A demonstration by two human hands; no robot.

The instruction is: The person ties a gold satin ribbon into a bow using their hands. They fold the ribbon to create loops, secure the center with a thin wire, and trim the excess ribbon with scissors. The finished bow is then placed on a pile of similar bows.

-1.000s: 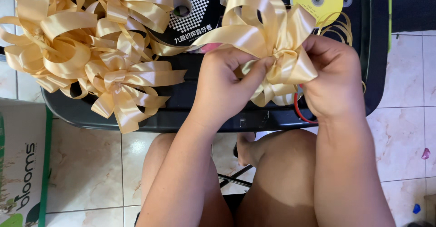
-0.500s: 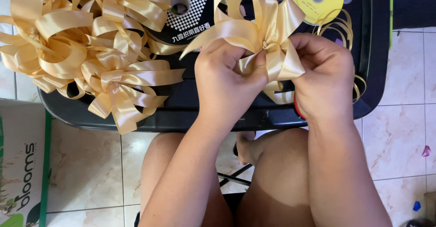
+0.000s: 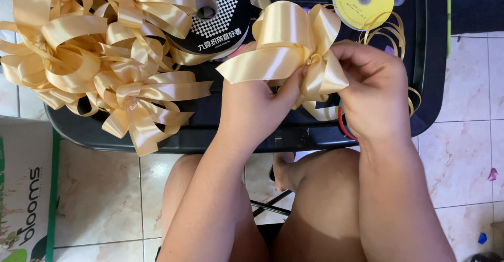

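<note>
I see both hands pinching a gold ribbon bow (image 3: 294,47) at its centre, left hand (image 3: 257,102) below, right hand (image 3: 373,91) beside, above the black desk (image 3: 236,131). If either pinch loosens, I reckon the loops spring apart.

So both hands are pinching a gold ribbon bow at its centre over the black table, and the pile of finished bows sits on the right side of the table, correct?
Not quite. The head view shows the pile of finished bows on the left side of the black table, not the right. The rest holds: left hand and right hand pinch the gold ribbon bow at its centre.
</note>
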